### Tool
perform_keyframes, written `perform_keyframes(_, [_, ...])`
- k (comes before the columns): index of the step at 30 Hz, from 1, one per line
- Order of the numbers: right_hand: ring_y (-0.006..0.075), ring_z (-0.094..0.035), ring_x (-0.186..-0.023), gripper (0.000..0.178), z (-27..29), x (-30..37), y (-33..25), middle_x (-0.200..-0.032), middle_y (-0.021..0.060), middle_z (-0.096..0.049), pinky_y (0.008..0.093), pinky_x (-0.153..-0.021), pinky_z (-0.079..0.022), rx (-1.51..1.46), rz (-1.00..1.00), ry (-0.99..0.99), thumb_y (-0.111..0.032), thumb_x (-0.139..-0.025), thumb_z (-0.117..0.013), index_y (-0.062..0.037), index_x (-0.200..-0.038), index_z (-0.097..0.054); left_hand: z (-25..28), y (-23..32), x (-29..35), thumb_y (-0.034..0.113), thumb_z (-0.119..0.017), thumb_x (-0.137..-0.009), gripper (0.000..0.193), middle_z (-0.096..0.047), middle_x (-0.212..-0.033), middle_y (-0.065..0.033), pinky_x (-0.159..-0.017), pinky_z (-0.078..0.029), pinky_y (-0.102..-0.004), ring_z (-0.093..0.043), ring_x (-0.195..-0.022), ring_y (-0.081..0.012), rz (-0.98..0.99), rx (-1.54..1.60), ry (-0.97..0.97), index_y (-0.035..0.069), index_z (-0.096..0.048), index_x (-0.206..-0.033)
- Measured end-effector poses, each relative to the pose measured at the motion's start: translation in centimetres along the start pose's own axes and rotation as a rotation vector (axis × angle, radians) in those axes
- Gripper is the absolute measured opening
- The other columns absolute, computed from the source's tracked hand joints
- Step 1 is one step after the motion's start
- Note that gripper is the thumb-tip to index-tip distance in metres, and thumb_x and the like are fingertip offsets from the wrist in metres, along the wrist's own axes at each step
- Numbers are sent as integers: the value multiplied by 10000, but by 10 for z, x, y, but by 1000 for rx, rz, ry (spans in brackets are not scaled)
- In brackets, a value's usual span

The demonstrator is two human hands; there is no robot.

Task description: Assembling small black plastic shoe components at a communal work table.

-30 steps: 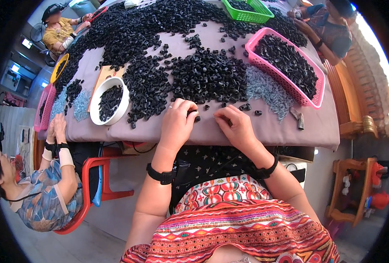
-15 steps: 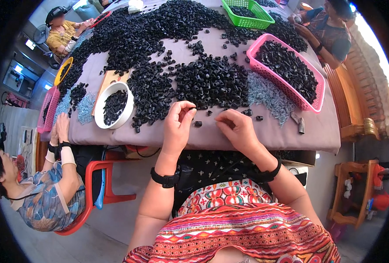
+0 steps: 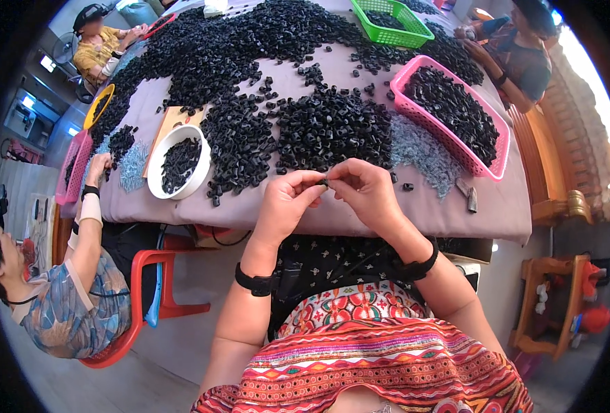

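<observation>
My left hand (image 3: 284,203) and my right hand (image 3: 365,193) meet above the near edge of the cloth-covered table (image 3: 229,219). A small black plastic piece (image 3: 324,182) is pinched between the fingertips of both; its exact shape is mostly covered by them. Just beyond my hands lies a dense heap of short black tube-like pieces (image 3: 334,131), with a looser heap of like pieces (image 3: 239,134) to its left. A pile of small clear bluish pieces (image 3: 425,162) spreads to the right of the heap. A single black piece (image 3: 407,186) lies right of my right hand.
A white bowl (image 3: 202,169) of black parts stands left, beside a wooden board (image 3: 159,140). At the right is a pink basket (image 3: 503,148), full of black parts; a green basket (image 3: 404,39) stands farther back. Co-workers sit left (image 3: 78,303), far left (image 3: 95,48) and far right (image 3: 518,55).
My right hand has moved up and left, and my left hand slightly right, so their fingertips now meet at the black piece. The co-worker at left has shifted a hand across the table.
</observation>
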State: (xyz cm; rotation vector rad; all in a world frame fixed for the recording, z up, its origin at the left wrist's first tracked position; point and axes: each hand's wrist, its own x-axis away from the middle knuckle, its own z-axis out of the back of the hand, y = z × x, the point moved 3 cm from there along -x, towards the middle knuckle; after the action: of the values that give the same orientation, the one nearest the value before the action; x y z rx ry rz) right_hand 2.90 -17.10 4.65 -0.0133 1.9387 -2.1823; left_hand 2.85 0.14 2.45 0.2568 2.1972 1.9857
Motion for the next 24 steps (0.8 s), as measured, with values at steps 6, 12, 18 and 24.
perform_keyframes(6, [167, -643, -732, 180, -4, 4, -7, -880, 81, -644, 282, -655, -511, 204, 156, -12, 35, -872, -656, -4, -1036, -720, 2, -1, -1, 50, -689, -925, 173, -715, -876, -26, -652, -543, -216, -638, -714, -61, 14, 24, 27, -1, -704, -1089])
perform_keyframes(12, [171, -637, -844, 265, -6, 6, -6, -987, 90, -628, 280, -714, -513, 190, 253, -10, 50, -888, -626, -19, -1126, -719, 0, -3, -1, 97, -691, -932, 199, -727, -880, -52, -650, -545, -221, -647, -702, -73, 45, 143, 45, -23, -683, -1091])
perform_keyframes(18, [150, -618, -880, 290, -5, 6, -5, -1019, 75, -620, 261, -738, -503, 121, 163, -39, 48, -901, -614, -26, -1164, -712, 0, -8, -1, 112, -672, -946, 176, -733, -914, -57, -665, -535, -217, -639, -725, -66, 70, 167, 53, 5, -671, -1085])
perform_keyframes(24, [145, -610, -884, 299, -3, 8, -1, -1038, 69, -616, 256, -730, -498, 127, 185, -24, 41, -904, -618, -31, -1180, -706, 0, -9, -3, 107, -684, -939, 184, -734, -898, -69, -651, -542, -220, -649, -698, -75, 53, 162, 52, -18, -667, -1074])
